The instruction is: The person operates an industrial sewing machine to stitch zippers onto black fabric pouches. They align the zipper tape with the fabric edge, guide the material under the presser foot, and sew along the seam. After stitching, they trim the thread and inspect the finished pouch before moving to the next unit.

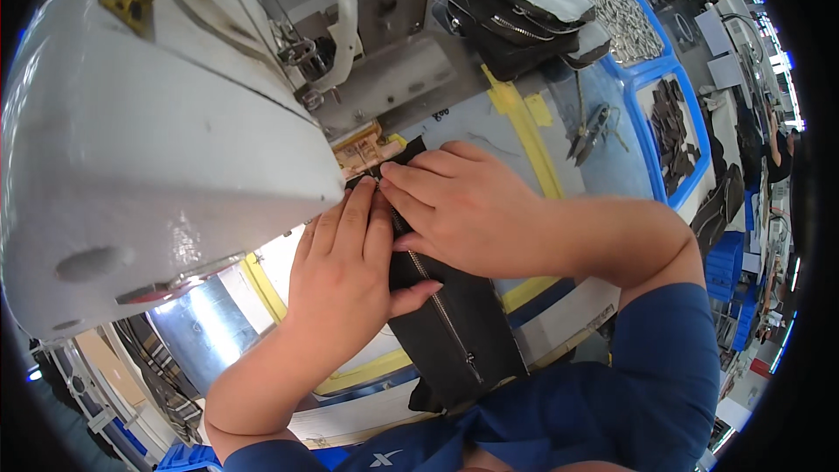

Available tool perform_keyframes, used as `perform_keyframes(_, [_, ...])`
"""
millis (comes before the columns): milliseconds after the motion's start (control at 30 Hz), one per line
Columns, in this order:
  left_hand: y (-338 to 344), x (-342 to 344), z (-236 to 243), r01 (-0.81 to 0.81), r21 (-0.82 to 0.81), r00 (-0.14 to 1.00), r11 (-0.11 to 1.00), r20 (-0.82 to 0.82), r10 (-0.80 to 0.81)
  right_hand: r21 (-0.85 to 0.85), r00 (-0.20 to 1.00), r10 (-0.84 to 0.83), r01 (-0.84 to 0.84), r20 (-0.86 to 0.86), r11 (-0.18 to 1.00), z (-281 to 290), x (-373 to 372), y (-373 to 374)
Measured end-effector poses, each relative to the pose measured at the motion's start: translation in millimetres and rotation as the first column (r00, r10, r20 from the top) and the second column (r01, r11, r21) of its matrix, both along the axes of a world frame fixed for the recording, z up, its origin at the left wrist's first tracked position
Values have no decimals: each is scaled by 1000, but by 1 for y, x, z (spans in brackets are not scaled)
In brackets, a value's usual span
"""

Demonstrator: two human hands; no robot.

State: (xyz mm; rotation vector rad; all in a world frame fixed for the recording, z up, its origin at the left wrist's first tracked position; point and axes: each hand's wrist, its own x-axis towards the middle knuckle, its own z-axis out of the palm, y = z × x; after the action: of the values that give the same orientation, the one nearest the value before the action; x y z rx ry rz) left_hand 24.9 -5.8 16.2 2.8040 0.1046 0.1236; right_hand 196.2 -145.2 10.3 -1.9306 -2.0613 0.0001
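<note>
My left hand (pixel 350 275) lies on a black fabric piece (pixel 437 341) with a long metal zipper (pixel 447 323), fingers stretched toward the machine's wooden-coloured plate (pixel 367 149), thumb out to the side. My right hand (pixel 459 205) rests on the same fabric, fingertips beside the left ones near the top of the zipper, fingers slightly bent and apart. The fabric runs down the work surface toward my body. The big white sewing machine head (pixel 166 149) rises at left, close over my left fingers; the fabric's top edge is partly hidden by my hands.
Black zippered pouches (pixel 507 35) lie at the back. Blue trays hold silver zipper parts (pixel 616 13) and dark small pieces (pixel 673 135). Snips (pixel 587 140) lie right of yellow tape strips (pixel 542 157). Blue bins (pixel 725 267) stand at far right; a person (pixel 782 149) is in the distance.
</note>
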Motion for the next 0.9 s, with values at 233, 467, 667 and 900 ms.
perform_keyframes(233, [0,-2,0,-7,4,1000,1000,1,7,11,1000,4,-4,0,1000,-3,-2,1])
perform_keyframes(467, [-1,2,0,19,96,998,995,50,-24,13,999,13,-13,53,1000,-6,0,-3])
perform_keyframes(667, [-7,-7,-1,-30,99,999,995,19,28,-147,980,-139,118,-143,982,30,20,4])
perform_keyframes(900, [-7,-11,-8,-35,164,999,986,39,29,210,719,-673,694,-172,689,101,158,-72])
